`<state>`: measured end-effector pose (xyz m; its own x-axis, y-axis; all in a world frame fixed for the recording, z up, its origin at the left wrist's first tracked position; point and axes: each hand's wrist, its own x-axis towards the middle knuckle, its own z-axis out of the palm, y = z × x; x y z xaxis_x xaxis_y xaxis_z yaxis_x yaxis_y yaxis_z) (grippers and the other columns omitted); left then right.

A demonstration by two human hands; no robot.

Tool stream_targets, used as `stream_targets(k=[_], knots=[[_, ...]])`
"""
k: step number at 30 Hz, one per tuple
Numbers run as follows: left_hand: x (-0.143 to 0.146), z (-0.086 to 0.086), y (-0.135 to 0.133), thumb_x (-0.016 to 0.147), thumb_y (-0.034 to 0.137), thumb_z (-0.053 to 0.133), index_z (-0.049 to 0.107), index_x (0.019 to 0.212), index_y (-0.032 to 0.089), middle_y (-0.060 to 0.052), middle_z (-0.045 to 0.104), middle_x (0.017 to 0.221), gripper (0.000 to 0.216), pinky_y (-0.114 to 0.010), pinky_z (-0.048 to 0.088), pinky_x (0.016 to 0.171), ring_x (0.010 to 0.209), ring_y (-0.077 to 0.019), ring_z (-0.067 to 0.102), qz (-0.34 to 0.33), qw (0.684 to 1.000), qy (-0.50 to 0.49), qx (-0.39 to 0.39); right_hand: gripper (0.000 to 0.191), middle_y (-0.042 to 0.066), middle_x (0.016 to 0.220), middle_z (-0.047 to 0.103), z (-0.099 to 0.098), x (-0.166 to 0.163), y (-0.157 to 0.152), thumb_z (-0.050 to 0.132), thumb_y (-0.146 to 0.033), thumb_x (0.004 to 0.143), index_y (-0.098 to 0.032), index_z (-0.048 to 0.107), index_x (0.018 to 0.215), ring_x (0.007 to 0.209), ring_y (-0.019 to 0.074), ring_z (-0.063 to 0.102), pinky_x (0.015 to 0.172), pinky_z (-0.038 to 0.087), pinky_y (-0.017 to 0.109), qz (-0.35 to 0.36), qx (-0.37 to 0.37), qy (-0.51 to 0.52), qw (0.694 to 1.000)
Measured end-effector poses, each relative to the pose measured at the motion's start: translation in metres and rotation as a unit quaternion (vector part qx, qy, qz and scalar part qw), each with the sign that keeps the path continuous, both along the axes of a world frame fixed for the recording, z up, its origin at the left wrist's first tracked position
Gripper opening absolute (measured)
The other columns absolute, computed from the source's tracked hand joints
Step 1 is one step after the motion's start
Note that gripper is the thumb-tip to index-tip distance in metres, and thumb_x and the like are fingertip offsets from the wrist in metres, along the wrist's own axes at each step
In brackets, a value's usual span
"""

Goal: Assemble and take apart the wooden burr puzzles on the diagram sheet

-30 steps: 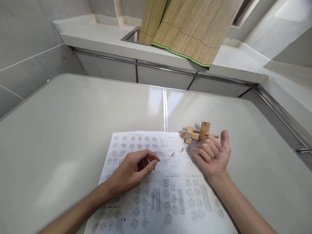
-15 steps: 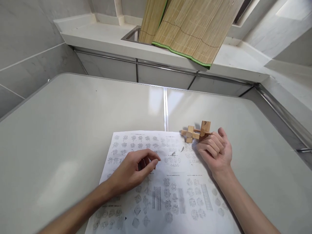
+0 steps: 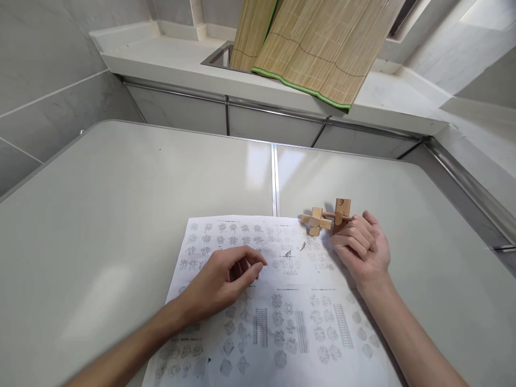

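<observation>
My left hand [image 3: 226, 277] rests on the printed paper sheet [image 3: 294, 301] with its fingers loosely curved. A hollow shows between thumb and fingers, and nothing is in it. My right hand [image 3: 363, 247] lies at the sheet's right side, its fingers curled into the palm, and no object can be seen in it. Just beyond its knuckles is a wooden interlocking block piece [image 3: 317, 221] made of crossed light bars. Beside that stands a wooden block with a dark mark [image 3: 342, 206], with a thin rod [image 3: 328, 214] at it. The rod's right end lies close to my fingers; contact is unclear.
The sheet shows rows of small printed diagrams and lies on a pale table [image 3: 121, 215] with a metal seam [image 3: 274, 183]. Small dark flakes [image 3: 303, 246] lie on the paper. Behind the table runs a white ledge [image 3: 169, 59] with a bamboo mat [image 3: 314, 48] hanging over it.
My right hand has shifted slightly right, away from the wooden pieces. My left hand keeps its pose. The whole view has moved very little.
</observation>
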<state>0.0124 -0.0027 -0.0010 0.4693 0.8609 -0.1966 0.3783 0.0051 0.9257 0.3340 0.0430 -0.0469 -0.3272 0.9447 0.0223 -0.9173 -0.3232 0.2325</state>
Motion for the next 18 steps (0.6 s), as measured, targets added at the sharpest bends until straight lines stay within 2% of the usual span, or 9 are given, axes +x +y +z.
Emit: stream_targets(k=[8,15,18], knots=[[-0.0004,0.0025,-0.0007,0.104,0.039,0.055,0.072,0.105,0.022,0.000,0.068,0.082,0.023,-0.025,0.043,0.059,0.067,-0.0125,0.054,-0.001,1.000,0.006,-0.008,0.047,-0.010,0.041,0.026,-0.0030,0.0059,0.0012,0.052,-0.010,0.091,-0.025,0.025,0.056,0.034,0.0072,0.020,0.034,0.019,0.024,-0.008,0.018,-0.012,1.000],[-0.0003,0.0010,-0.0004,0.104,0.039,0.056,0.072,0.105,0.022,0.000,0.068,0.083,0.023,-0.025,0.043,0.060,0.068,-0.0127,0.054,-0.003,1.000,0.006,-0.008,0.042,-0.010,0.045,0.025,0.0004,0.0038,-0.0011,0.046,-0.004,0.087,-0.026,0.023,0.061,0.036,0.0081,0.017,0.034,0.016,0.024,-0.047,-0.012,-0.034,0.998],[-0.0005,0.0005,0.0000,0.104,0.039,0.055,0.072,0.106,0.023,0.000,0.068,0.084,0.023,-0.025,0.043,0.059,0.067,-0.0126,0.054,-0.005,1.000,0.007,-0.007,0.041,-0.011,0.046,0.022,0.0022,0.0035,-0.0017,0.048,-0.004,0.086,-0.026,0.022,0.063,0.037,0.0088,0.016,0.034,0.015,0.025,-0.068,-0.014,-0.075,0.995]])
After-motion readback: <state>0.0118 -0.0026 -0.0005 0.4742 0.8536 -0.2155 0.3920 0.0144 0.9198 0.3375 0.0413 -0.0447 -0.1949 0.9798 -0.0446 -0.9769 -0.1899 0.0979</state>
